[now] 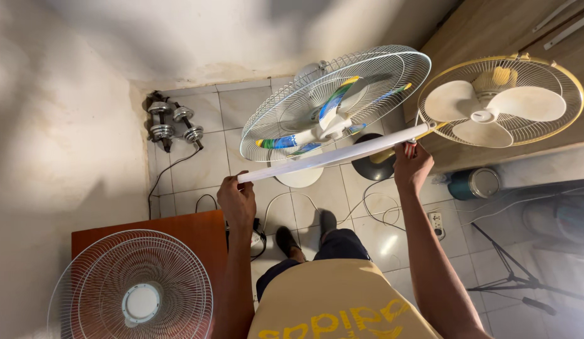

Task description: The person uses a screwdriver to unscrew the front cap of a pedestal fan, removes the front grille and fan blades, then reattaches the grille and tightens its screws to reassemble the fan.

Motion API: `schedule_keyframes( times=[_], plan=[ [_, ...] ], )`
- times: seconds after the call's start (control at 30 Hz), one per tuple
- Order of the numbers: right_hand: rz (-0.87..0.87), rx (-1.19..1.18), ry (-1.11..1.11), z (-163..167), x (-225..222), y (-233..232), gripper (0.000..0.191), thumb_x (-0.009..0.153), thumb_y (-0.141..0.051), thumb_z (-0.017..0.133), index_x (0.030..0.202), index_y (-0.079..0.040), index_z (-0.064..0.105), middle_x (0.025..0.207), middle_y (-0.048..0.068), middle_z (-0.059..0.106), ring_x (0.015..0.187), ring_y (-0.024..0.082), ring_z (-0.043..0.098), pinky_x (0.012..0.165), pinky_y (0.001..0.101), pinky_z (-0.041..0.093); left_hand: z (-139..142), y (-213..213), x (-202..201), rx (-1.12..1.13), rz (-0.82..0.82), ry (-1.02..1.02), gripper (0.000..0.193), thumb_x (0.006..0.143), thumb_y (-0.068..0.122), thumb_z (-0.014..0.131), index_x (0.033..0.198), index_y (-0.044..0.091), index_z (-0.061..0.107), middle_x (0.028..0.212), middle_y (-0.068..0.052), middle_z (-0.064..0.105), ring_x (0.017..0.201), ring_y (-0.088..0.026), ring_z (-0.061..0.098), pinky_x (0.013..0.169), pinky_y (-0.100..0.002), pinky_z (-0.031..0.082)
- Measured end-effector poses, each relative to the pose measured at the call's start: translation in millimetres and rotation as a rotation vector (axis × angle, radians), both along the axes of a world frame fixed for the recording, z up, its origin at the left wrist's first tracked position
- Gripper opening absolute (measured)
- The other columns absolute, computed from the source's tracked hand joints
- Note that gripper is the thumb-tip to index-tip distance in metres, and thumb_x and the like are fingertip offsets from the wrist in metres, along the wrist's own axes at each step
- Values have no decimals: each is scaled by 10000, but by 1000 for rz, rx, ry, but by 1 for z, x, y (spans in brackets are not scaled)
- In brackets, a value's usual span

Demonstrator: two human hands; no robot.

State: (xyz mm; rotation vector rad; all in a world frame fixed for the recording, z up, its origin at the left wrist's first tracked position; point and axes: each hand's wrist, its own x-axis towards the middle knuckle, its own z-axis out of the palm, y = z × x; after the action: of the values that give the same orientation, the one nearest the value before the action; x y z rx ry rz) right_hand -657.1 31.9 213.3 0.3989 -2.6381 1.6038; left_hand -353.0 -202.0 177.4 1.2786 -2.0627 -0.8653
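My left hand (236, 202) grips the near end of a long white tube (332, 154), which slants up to the right. My right hand (411, 164) holds the same tube near its far end. Just behind the tube stands a white pedestal fan (336, 100) with a wire cage and blades marked blue, green and yellow. To its right a second fan (500, 100) with a gold-rimmed cage and cream blades faces the camera. My legs and feet (307, 235) show below on the tiled floor.
A loose white fan guard (132, 292) lies on a reddish-brown table (191, 232) at lower left. Dumbbells (172, 122) sit in the far corner. Cables and a power strip (437, 223) lie on the tiles. A teal pot (471, 183) and black stand legs (511, 276) are at right.
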Motion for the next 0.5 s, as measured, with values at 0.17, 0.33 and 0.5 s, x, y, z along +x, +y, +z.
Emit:
schedule_keyframes(
  times=[0.17,0.33,0.5],
  plan=[
    [-6,-40,61,-14,-20,-13,192,930,-164,745,853,9,714,614,66,627,493,126,583,490,316,446,6,-7,-11,7,18,-6,170,929,86,724,1013,-62,731,979,-182,726,787,-288,746,722,-393,590],
    [-14,-12,168,-24,-48,-17,238,911,-182,776,838,32,699,603,97,610,524,151,573,542,337,453,4,-6,-21,12,46,10,201,925,99,706,1056,-50,739,973,-183,725,781,-284,747,727,-387,590],
    [9,-10,388,-19,-68,-12,245,901,-175,798,928,43,689,732,95,654,609,145,583,612,328,486,-10,2,-24,152,100,-84,262,929,132,673,1153,38,772,926,-192,737,770,-294,735,683,-392,571]
  ],
)
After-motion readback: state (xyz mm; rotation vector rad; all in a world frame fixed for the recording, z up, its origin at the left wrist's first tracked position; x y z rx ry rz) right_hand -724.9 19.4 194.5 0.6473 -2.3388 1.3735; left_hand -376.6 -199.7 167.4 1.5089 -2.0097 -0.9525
